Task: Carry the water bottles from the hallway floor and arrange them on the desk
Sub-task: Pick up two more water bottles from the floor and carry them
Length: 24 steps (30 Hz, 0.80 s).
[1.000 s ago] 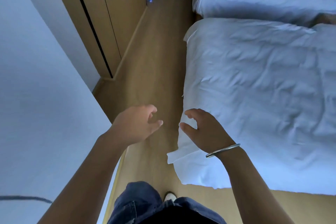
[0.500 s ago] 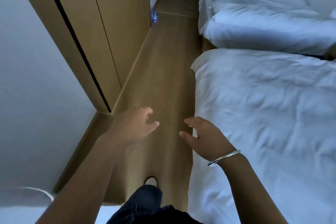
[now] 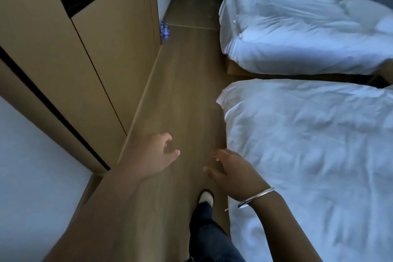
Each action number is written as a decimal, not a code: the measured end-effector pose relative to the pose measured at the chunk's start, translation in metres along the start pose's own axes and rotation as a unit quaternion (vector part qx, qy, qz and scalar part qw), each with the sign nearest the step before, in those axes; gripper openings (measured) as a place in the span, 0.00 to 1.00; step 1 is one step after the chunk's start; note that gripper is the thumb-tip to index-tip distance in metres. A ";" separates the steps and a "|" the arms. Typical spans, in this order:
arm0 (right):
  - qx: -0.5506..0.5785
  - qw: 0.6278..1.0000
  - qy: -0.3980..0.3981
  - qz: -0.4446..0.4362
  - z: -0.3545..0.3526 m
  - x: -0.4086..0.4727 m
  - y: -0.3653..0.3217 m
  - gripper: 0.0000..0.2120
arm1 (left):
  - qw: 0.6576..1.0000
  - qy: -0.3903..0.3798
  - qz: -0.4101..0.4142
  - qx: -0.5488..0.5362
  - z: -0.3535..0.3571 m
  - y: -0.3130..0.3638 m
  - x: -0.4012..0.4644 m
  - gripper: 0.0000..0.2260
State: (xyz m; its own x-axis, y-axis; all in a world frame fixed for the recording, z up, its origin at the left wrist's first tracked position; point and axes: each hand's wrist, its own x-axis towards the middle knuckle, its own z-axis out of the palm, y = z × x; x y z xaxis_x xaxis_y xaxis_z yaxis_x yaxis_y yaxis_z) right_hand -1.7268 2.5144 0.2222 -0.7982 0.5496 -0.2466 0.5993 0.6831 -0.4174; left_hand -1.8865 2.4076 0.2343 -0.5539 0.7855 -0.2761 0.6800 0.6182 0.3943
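A small cluster of water bottles (image 3: pixel 164 31) with blue labels stands on the wooden floor far ahead, against the corner of the wooden cabinet. My left hand (image 3: pixel 152 155) hovers over the floor with loosely curled fingers and holds nothing. My right hand (image 3: pixel 231 171), with a silver bangle on the wrist, is held out beside the near bed, fingers relaxed and empty. Both hands are far short of the bottles. The desk is not in view.
A tall wooden cabinet (image 3: pixel 89 53) lines the left side. Two beds with white duvets, the near bed (image 3: pixel 308 155) and the far bed (image 3: pixel 297 38), fill the right. A narrow strip of wooden floor (image 3: pixel 187 91) runs between them to the hallway. My foot (image 3: pixel 205 197) steps forward.
The view has moved forward and tilted up along the floor strip; the white wall slid off left, the bottles and hallway came further into view. Both hands stay empty.
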 end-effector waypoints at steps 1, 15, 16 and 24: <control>0.002 1.000 0.000 0.000 -0.004 0.018 0.004 0.14 | 1.000 0.003 0.001 0.000 -0.003 0.001 0.018 0.21; 0.006 0.998 0.041 -0.051 -0.133 0.295 0.073 0.17 | 0.999 0.048 -0.004 -0.007 -0.082 0.051 0.315 0.22; 0.002 0.998 0.036 -0.053 -0.139 0.313 0.076 0.18 | 0.999 0.046 -0.010 -0.008 -0.087 0.050 0.331 0.22; 0.002 0.997 0.003 -0.072 -0.180 0.450 0.090 0.21 | 0.995 0.079 -0.049 -0.027 -0.124 0.038 0.461 0.20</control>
State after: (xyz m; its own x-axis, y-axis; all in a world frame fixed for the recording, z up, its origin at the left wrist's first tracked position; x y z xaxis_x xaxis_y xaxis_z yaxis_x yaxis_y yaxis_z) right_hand -2.0211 2.9100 0.2312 -0.8760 0.4479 -0.1789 0.4775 0.7532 -0.4524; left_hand -2.1754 2.7892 0.2305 -0.6877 0.7043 -0.1761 0.5950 0.6858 0.4192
